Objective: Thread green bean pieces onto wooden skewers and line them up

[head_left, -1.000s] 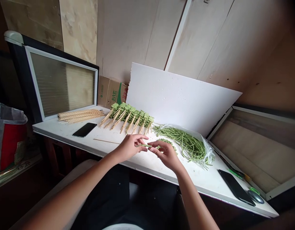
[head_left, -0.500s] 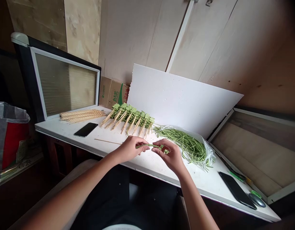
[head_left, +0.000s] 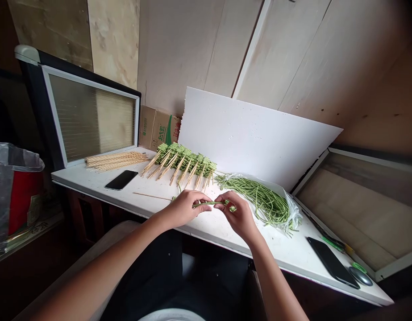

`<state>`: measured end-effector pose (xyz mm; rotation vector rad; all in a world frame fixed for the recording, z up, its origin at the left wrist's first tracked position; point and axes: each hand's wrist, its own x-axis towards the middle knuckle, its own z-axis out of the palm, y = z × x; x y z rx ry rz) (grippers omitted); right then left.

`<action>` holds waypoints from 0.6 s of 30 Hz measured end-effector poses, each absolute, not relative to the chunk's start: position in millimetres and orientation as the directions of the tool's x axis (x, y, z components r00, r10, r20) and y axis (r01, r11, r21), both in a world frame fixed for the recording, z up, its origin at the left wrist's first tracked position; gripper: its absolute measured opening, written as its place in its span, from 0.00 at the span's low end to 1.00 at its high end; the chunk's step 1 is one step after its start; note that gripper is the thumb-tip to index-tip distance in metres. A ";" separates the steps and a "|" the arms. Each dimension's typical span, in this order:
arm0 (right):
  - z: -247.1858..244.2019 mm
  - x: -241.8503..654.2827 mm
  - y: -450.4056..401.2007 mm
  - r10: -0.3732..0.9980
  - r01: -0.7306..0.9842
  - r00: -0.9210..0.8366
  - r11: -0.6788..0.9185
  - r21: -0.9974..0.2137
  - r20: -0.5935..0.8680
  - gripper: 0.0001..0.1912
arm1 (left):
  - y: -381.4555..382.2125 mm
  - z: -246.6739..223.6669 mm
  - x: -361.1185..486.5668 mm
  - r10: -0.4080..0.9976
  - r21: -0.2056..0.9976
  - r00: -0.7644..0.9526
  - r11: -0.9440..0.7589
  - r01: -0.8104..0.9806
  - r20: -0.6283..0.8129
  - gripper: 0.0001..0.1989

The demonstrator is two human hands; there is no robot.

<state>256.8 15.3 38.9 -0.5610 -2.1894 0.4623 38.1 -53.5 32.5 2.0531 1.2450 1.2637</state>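
Between my two hands a long green bean [head_left: 207, 203] stretches level above the front part of the white table [head_left: 222, 228]. My left hand [head_left: 189, 206] pinches it from the left, thumb underneath. From the right, my right hand [head_left: 235, 209] grips the same bean between thumb and fingers. A single bamboo skewer [head_left: 151, 195] lies on the table left of my left hand. Behind the hands is a stack of skewered bean pieces [head_left: 189, 161], sticks pointing toward me. Long uncut beans [head_left: 264, 196] spill from a clear plastic bag [head_left: 294, 214] beyond my right hand.
A pile of bare skewers [head_left: 115, 160] and a black phone [head_left: 121, 179] lie at left. Another dark phone [head_left: 332, 262] and a rounded grey object [head_left: 360, 275] sit near the right end. A white board [head_left: 259, 133] and a cardboard box [head_left: 159, 129] stand behind.
Both hands stay close together on the bean, with only small finger shifts. The view has tilted very slightly.
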 end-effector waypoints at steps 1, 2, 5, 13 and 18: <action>39.2 256.9 15.2 0.533 0.241 -0.571 0.836 -0.494 0.624 0.06 | -53.1 32.0 37.8 0.855 0.722 0.185 -0.511 0.466 0.485 0.13; 39.3 257.0 15.2 0.532 0.244 -0.570 0.837 -0.490 0.626 0.05 | -52.7 31.7 37.7 0.852 0.722 0.187 -0.516 0.462 0.489 0.14; 39.3 257.0 14.7 0.528 0.237 -0.563 0.840 -0.488 0.636 0.05 | -52.4 31.5 37.9 0.848 0.721 0.190 -0.524 0.453 0.496 0.14; 42.0 252.4 6.0 0.439 0.166 -0.575 0.889 -0.427 0.691 0.06 | -53.8 31.8 37.4 0.857 0.745 0.201 -0.512 0.429 0.474 0.13; 41.2 250.3 6.5 0.429 0.206 -0.569 0.900 -0.384 0.701 0.03 | -56.8 36.3 39.9 0.866 0.748 0.190 -0.496 0.440 0.462 0.11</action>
